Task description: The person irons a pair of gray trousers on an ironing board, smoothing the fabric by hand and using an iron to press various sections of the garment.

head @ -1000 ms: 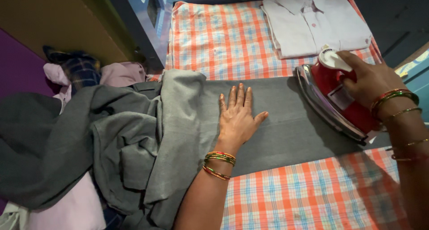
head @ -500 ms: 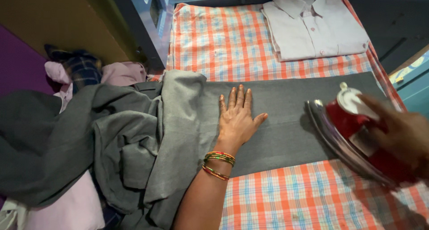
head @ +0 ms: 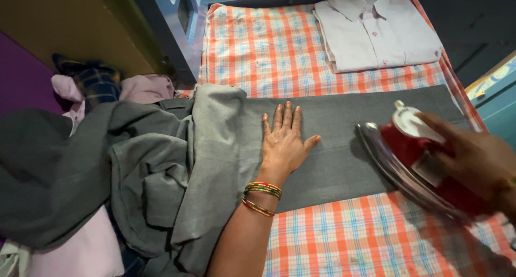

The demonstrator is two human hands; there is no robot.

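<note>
My left hand lies flat, fingers spread, on a grey trouser leg stretched across the ironing table. My right hand grips the handle of a red iron with a shiny metal soleplate, tilted up on its side at the right end of the grey cloth, near the table's front right. The rest of the grey trousers is bunched up to the left of my left hand.
An orange-and-blue checked cloth covers the table. A folded white shirt lies at the far right. A heap of dark grey, pink and plaid clothes sits at the left. A blue cabinet edge stands on the right.
The iron in my right hand has moved toward me and slightly left, from the far right edge of the grey cloth to its near right end. My left hand has stayed put.
</note>
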